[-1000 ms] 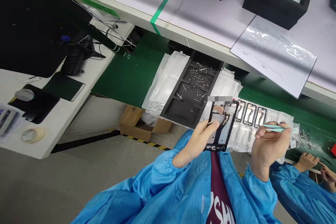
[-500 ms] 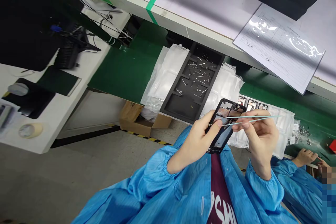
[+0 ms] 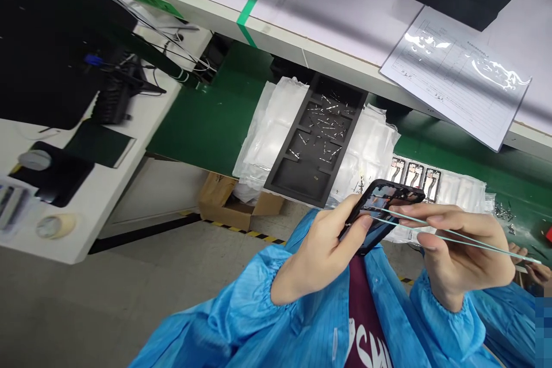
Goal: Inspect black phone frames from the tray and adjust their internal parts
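Note:
My left hand (image 3: 321,244) grips a black phone frame (image 3: 379,233) by its left side, thumb over the front edge. The frame is tilted, so much of its inside is hidden. Pale teal tweezers (image 3: 470,241) sit between the thumb and fingers of my right hand (image 3: 468,241). Their tips reach over the frame, close to my left thumb; whether they hold a part cannot be made out. Behind the frame, several similar phone frames (image 3: 414,175) with flex strips lie in a clear plastic tray (image 3: 463,190).
A dark foam tray (image 3: 302,178) with small metal parts lies between stacks of clear plastic trays (image 3: 276,126) on the green bench (image 3: 207,126). Papers in a sleeve (image 3: 457,75) hang over the shelf edge. A co-worker's hands (image 3: 535,267) are at far right. A cardboard box (image 3: 228,207) stands below.
The phone frame has tipped to a flatter angle in my left hand. My right hand has moved right and slightly down, and the tweezers now slope down to the right.

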Motion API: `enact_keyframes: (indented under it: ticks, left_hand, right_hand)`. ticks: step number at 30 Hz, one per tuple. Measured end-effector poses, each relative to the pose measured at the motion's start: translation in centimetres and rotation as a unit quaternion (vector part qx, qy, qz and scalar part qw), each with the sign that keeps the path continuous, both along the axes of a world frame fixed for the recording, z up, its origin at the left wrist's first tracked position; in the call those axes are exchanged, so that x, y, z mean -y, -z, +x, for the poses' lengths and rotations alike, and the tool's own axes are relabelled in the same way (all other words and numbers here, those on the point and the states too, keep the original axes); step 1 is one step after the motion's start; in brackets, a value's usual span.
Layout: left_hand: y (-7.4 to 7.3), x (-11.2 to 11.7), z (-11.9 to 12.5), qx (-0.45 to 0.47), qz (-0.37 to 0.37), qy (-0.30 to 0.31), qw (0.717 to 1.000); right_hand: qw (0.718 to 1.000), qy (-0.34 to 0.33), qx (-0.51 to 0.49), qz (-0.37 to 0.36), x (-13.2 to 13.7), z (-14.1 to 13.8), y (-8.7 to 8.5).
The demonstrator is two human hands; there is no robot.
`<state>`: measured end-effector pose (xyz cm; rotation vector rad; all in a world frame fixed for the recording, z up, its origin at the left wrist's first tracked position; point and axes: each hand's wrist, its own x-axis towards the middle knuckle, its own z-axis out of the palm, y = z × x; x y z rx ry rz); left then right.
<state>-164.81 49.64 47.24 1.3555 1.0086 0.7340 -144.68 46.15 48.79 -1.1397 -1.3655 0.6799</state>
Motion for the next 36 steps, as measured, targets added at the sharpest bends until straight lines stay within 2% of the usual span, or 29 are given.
enact_keyframes:
  ticks: [3, 8, 15, 19, 21, 24, 25, 28, 32, 36]
  left_hand:
    - [-0.2, 0.1, -0.1, 0.005, 0.014, 0.007, 1.000]
    - [-0.4, 0.3, -0.2, 0.024, 0.027, 0.029, 0.999]
    - [-0.4, 0.4, -0.3, 0.033, 0.035, 0.037, 0.998]
    - [-0.6, 0.4, -0.3, 0.029, 0.038, 0.049, 0.998]
    - [-0.6, 0.4, -0.3, 0.023, 0.036, 0.056, 0.997]
    - [-0.4, 0.5, -0.4, 0.017, 0.032, 0.062, 0.997]
    - [-0.3, 0.5, -0.4, 0.014, 0.031, 0.061, 0.998]
    - [-0.3, 0.6, -0.5, 0.008, 0.022, 0.061, 0.998]
    - [-0.6, 0.5, -0.4, 0.020, 0.008, 0.063, 0.998]
    - [-1.0, 0.3, -0.4, 0.035, 0.002, 0.065, 0.997]
  right_hand:
    - [0.998, -0.048, 0.026, 0.023, -0.1, 0.3, -0.7]
    - [0.994, -0.105, 0.027, 0.017, -0.3, 1.0, -1.5]
    - [0.991, -0.114, 0.048, 0.048, 0.2, 1.2, -1.0]
    - [0.988, -0.145, 0.056, 0.022, 0.0, 2.3, -1.8]
    - [0.972, -0.205, 0.116, 0.011, -0.4, 3.3, -2.8]
    - [0.930, -0.276, 0.242, 0.021, -0.9, 4.3, -4.1]
    - [0.923, -0.272, 0.270, 0.028, -0.9, 4.4, -4.3]
    - [0.934, -0.201, 0.292, 0.053, -0.6, 3.9, -4.4]
    - [0.932, -0.183, 0.307, 0.058, -0.1, 2.9, -3.9]
    - [0.956, -0.109, 0.269, 0.038, 0.5, 1.6, -3.7]
